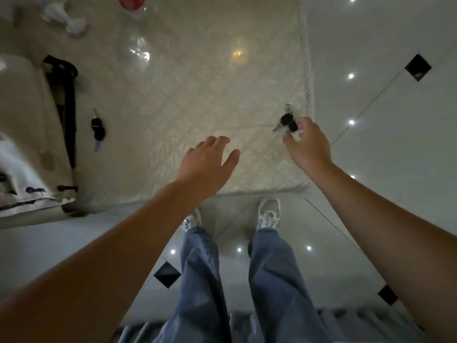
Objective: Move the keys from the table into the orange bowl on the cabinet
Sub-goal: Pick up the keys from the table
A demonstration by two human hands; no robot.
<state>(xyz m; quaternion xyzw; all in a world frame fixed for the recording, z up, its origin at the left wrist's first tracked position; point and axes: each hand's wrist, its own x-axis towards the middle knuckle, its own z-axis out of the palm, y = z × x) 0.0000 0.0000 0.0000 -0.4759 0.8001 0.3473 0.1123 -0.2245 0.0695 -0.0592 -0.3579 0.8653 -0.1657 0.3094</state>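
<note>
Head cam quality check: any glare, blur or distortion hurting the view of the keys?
Head view: dim and soft overall; lamp glare on the glossy table and floor; wide-angle bending at edges. Keys at the right hand slightly blurred; second keys dark but readable; left hand clear.

The left hand reached forward with its palm down, fingers spread and loosely extended, gripping nothing; the right hand was stretched out farther right, wrist bent, its fingertips pinched together; both forearms were bare.
</note>
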